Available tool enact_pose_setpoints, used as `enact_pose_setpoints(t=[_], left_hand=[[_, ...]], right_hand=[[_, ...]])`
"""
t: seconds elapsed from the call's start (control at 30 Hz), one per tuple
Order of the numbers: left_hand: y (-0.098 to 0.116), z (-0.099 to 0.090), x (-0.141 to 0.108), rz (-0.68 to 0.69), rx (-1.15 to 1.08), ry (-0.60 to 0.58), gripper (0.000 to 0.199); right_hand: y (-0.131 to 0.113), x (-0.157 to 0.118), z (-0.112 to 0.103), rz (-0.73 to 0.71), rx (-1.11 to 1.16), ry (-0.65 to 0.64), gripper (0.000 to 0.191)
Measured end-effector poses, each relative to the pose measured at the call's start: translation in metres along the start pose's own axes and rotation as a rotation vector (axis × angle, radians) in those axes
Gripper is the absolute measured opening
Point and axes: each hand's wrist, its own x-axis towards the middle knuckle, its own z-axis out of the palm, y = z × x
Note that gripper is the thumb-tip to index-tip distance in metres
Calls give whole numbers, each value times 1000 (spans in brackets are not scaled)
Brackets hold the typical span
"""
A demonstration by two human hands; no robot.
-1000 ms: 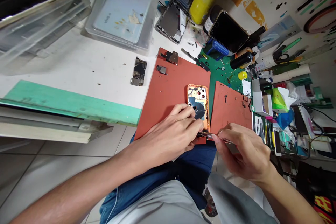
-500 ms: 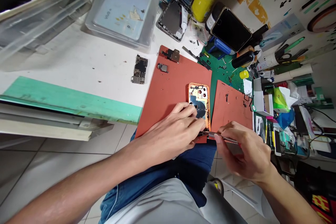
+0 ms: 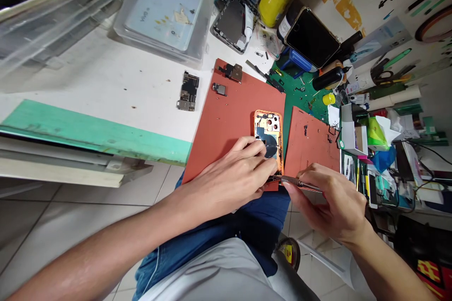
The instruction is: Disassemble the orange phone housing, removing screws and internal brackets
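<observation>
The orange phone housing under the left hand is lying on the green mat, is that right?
Not quite. The head view shows the orange phone housing lying on the red-orange mat, not the green mat. The left hand is on it, as you said.

Phone repair workshop, red mat (image 3: pixel 226 122), opened phone (image 3: pixel 271 124) (logic board (image 3: pixel 188 91) nearby)

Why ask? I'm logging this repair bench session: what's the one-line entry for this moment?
left hand: fingers on orange phone housing | right hand: holding steel tweezers, tips at housing's lower edge | surface: red silicone mat
</observation>
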Motion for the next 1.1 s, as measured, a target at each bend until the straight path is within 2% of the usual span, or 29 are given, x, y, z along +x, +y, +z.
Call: enact_pose_setpoints(t=[0.4, 0.83, 1.1], left_hand=[[-1, 3, -1, -12, -7, 7, 25], [-1, 2, -2, -9, -16, 7, 26], [-1, 2, -2, -53, -41, -21, 24]], right_hand=[[-2, 0, -1, -3, 65, -39, 29], [-2, 2, 0, -18, 32, -17, 31], [-1, 2, 1, -3, 10, -6, 25]])
